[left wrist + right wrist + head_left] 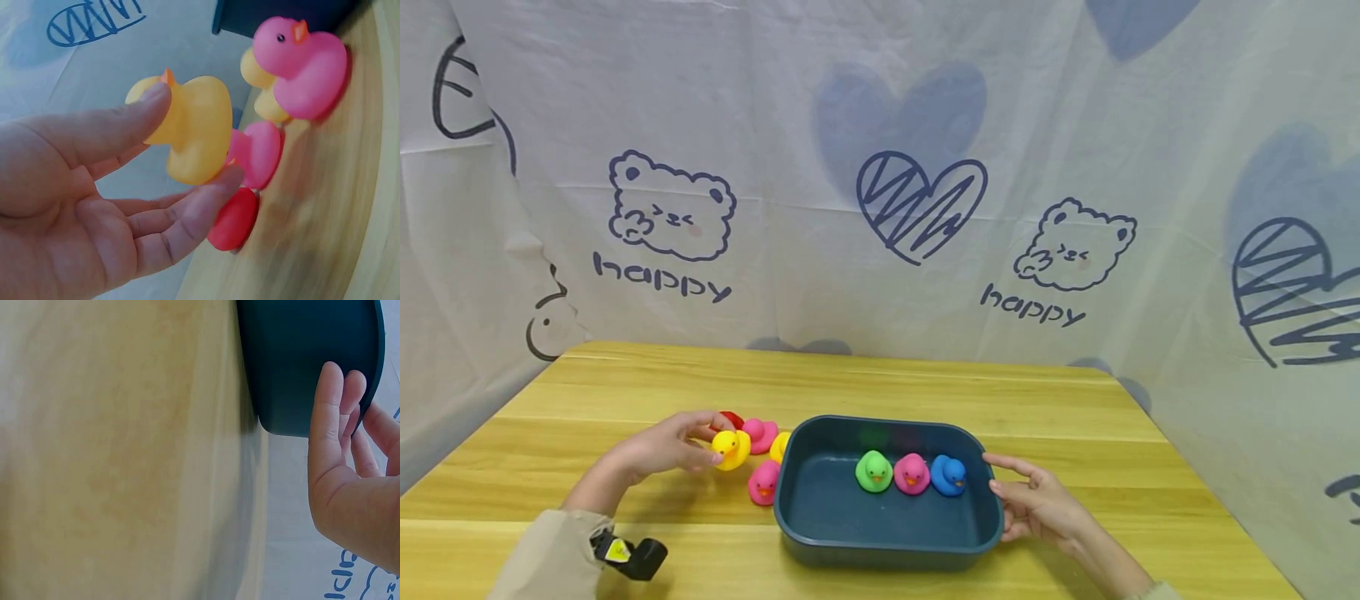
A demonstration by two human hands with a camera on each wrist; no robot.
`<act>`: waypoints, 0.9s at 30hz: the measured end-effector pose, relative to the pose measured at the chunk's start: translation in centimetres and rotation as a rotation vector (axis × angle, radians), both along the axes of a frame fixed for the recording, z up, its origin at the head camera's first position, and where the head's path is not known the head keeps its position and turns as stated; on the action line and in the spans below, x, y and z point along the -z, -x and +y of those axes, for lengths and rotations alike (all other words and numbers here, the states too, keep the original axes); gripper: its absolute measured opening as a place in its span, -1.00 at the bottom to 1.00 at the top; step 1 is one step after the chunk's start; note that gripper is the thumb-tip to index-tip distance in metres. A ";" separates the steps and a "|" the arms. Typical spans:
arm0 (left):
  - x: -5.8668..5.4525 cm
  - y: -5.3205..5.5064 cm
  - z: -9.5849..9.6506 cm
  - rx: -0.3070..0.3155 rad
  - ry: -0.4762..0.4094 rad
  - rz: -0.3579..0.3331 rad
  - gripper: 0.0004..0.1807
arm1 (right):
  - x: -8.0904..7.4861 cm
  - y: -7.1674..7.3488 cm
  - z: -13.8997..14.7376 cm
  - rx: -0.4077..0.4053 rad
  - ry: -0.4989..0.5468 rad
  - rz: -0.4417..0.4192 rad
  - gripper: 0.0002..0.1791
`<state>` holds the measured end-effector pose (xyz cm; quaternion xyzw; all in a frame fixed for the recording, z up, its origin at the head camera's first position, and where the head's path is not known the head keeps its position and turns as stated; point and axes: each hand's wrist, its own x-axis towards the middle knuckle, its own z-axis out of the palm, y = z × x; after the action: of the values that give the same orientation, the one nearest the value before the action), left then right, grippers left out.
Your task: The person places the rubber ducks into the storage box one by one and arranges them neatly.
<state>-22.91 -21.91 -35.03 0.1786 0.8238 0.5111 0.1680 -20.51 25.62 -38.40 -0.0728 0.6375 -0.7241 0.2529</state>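
My left hand (673,446) pinches a yellow rubber duck (200,128) between thumb and fingertips, held up beside the other ducks. Under and past it lie a red duck (234,220), a pink duck (259,153), a second pink duck (764,483) and another yellow duck (778,446), partly hidden behind the bin wall. A dark blue-green bin (880,554) stands at the middle front. Inside it sit a green duck (874,472), a pink duck (912,474) and a blue duck (948,475). My right hand (1037,504) touches the bin's right side and rim with mostly straight fingers.
The bin and loose ducks stand on a wood-grain table (1112,433). A pale cloth (790,275) with hearts and bear drawings hangs behind and beside it. A black wrist-worn device (628,557) is strapped at the left sleeve (553,554).
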 end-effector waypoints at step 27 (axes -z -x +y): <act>-1.3 0.1 3.8 0.008 -0.195 0.033 -0.61 | -0.2 -0.1 0.0 -0.011 0.015 0.004 -0.38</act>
<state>-22.97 -18.10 -33.71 0.2058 0.7721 0.5851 0.1384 -20.43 25.62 -38.25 -0.0798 0.6321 -0.7275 0.2547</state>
